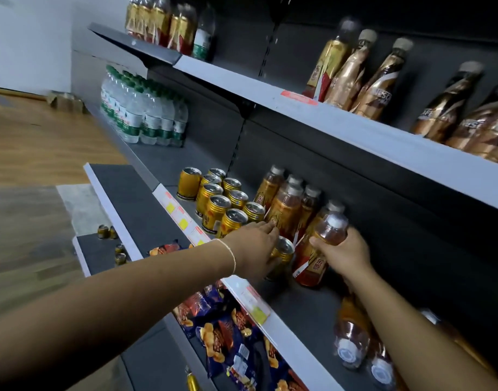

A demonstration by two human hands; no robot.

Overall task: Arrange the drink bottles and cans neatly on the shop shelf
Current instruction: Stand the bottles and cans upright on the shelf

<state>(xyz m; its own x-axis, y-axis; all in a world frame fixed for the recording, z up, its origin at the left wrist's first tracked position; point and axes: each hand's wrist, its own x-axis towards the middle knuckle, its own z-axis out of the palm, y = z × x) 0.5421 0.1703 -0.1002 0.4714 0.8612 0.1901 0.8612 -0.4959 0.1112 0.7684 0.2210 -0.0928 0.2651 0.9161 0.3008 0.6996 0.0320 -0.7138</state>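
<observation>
Gold cans [220,206]: nine counted, upright in a tight block on the middle shelf [171,165], set a little back from its white front edge. A tenth can [284,249] stands apart at the block's right end, against the left hand [254,245]. The fingers reach past its rim, but whether they close round it cannot be told.

Amber tea bottles [290,210]: five upright against the back panel, just right of the cans.

Sixth bottle [312,263]: tilted, base on the shelf. The right hand [345,253] has its fingers curled round the shoulder under the white cap.

Lying bottles [350,348]: at least two, caps toward the viewer, farther right on the same shelf and partly hidden by the right forearm.

Water bottles [146,114]: a packed group at the shelf's far left, too crowded to count.

Open room: bare shelf lies between the water bottles and the cans, and more behind the lying bottles.

Copper coffee bottles [380,80]: on the upper shelf, blurred, the row cut off at the right edge.

Snack packets [225,331]: heaped on the shelf below.
</observation>
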